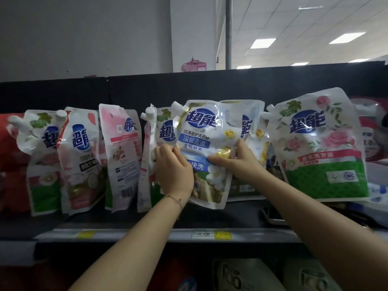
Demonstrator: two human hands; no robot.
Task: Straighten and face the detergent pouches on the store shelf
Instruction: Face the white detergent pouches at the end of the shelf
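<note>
Head view: a tilted blue-and-white detergent pouch (203, 131) is held between both hands, before the row on the shelf (147, 235). The left hand (174, 169) pinches its left edge; the right hand (235, 162) grips its right edge. A rose-print pouch (319, 148) stands right of the right hand.

both hands, left hand (174, 166) and right hand (237, 160), grip a tilted detergent pouch (206, 143).

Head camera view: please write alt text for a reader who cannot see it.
A left hand and a right hand grip a tilted blue and white pouch by its sides at a store shelf. Other pouches lean unevenly on both sides; a pink pouch shows its back.
</note>
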